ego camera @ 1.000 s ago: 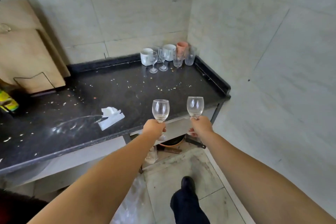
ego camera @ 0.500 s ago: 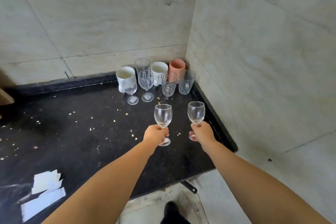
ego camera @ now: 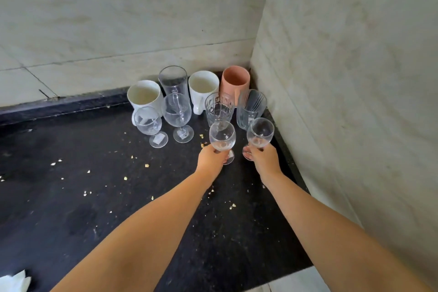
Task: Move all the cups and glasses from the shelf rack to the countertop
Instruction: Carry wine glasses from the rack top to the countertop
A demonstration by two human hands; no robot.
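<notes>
Two small wine glasses in hand, upright, over the back right corner of the black countertop (ego camera: 71,197). Left hand (ego camera: 209,160) is wrapped round the stem of the left wine glass (ego camera: 222,136); its foot shows just past the knuckles, can't tell if it touches the counter. Right hand (ego camera: 265,161) is closed round the stem of the right wine glass (ego camera: 260,131); foot mostly hidden by fingers.

Already parked in the corner: two white mugs (ego camera: 144,96) (ego camera: 203,85), tall clear tumbler (ego camera: 173,79), terracotta cup (ego camera: 235,79), cut-pattern glass (ego camera: 219,108), ribbed glass (ego camera: 251,106), two stemmed glasses (ego camera: 148,121) (ego camera: 176,111). Packed close, some overlapping in view.

Room: held glasses sit just in front of the cut-pattern and ribbed glasses. Right wall (ego camera: 355,78) and raised counter lip close beside the right hand. Open counter to the left and toward the front edge, scattered with crumbs.

White paper (ego camera: 14,282) cut off at bottom left corner. Clear glass outlines hard to separate.
</notes>
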